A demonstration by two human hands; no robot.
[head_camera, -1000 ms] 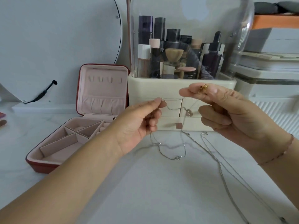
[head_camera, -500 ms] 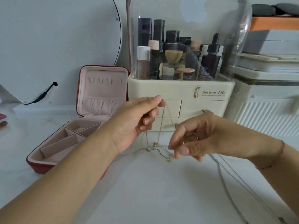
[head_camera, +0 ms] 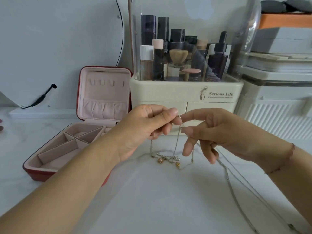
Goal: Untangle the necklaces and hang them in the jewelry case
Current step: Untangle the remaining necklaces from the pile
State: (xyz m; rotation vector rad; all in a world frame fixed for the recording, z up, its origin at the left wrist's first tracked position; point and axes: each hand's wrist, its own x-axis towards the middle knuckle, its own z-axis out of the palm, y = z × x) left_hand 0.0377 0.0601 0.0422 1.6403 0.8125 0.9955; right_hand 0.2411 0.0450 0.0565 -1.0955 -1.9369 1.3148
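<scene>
Thin silver necklaces (head_camera: 175, 146) hang tangled between my hands, their small gold beads (head_camera: 168, 160) resting on the white tabletop. My left hand (head_camera: 148, 127) pinches the top of a chain near a tiny ring. My right hand (head_camera: 207, 132) meets it there, index finger and thumb pinching the same chain, other fingers spread. Another chain (head_camera: 236, 186) trails from under my right hand toward the lower right. The red jewelry case (head_camera: 50, 166) lies open at the left, pink inside, with hooks (head_camera: 106, 82) in its upright lid.
A cream cosmetics organiser (head_camera: 168, 95) with a clear dome and bottles stands right behind my hands. A round mirror (head_camera: 59, 39) leans at the back left. White storage boxes (head_camera: 278, 98) stack at the right.
My right hand rose from the chains on the table up to my left hand's fingertips. The beads and tangle now lie lower, on the tabletop. My left hand stayed almost in place.
</scene>
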